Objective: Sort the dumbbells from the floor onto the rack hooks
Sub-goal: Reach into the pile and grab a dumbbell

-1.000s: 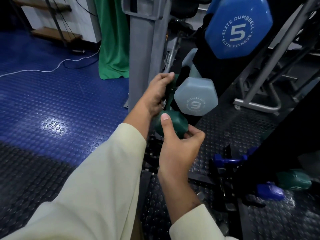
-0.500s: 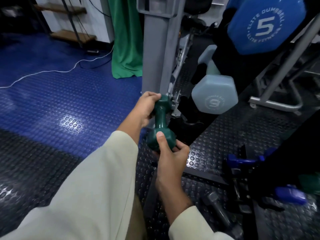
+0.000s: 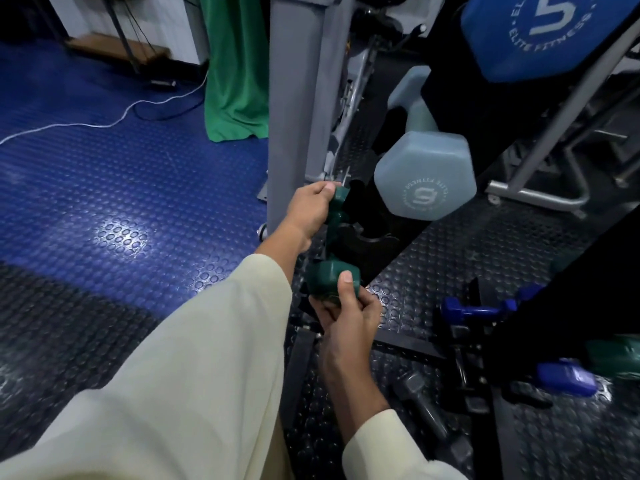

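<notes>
2 hands hold 1 green dumbbell

Left hand grips its top end; right hand grips its bottom end, beside a black rack hook.

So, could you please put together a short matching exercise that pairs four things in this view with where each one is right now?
Things:
1. green dumbbell
2. pale blue dumbbell
3. dark blue dumbbell
4. white cable

Places:
A. lying across the blue floor at the left
B. low down at the right, near the black floor
C. on the rack, under the big blue dumbbell marked 5
D. held at both ends by the left hand and right hand

Pairs: 1-D, 2-C, 3-B, 4-A
</notes>
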Demonstrator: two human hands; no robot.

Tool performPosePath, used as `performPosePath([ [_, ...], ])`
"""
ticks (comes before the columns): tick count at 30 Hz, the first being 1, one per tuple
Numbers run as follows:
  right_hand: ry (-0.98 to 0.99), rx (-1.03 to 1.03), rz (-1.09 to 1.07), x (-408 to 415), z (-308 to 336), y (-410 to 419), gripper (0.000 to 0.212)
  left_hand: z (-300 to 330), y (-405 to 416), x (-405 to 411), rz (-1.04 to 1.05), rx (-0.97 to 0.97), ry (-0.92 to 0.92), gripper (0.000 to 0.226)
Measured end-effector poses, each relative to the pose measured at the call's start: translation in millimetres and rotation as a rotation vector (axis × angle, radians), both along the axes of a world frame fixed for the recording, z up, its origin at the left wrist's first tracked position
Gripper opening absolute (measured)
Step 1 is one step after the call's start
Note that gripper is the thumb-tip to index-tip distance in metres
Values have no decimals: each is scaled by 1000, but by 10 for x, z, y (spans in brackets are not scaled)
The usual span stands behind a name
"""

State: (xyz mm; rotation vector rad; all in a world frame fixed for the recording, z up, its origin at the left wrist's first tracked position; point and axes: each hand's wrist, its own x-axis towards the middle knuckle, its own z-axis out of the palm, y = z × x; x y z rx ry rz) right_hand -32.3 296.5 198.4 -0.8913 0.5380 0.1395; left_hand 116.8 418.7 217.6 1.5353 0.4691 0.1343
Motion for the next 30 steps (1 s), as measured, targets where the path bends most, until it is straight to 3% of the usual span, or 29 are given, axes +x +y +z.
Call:
performPosePath([
  [5,64,63,-28,1,8,54,26,-182,-34,142,-51,114,-11,35],
  [8,106,120,-39,12,-5,19,27,-279,-145,161,-133,-22,-11,49],
  [12,87,59,25,36,-20,-98,33,-256,-134,100,-188,-84,24,37],
  [14,23,-128,101,40,3,-206,38,-441,-17,162,-256,-1,41,45],
  [17,-229,-847,239,16,-18,-463,44,-558,104,94,-267,174,71,56],
  [19,-394,-1100,286,-16,-10,-647,48,-444,74,-83,-256,333,98,57],
  [22,-477,-1209,439,-66,-4,-877,57,-212,26,-351,-269,506,174,53],
  [26,-451,-1296,503,-108,-55,-1195,57,323,-294,-765,-299,807,416,41],
  [28,-415,-1328,522,-125,-125,-1365,55,538,-574,-1039,-405,998,547,45],
  [30,-370,-1329,538,-152,-227,-1540,55,602,-860,-1315,-472,1009,647,69],
])
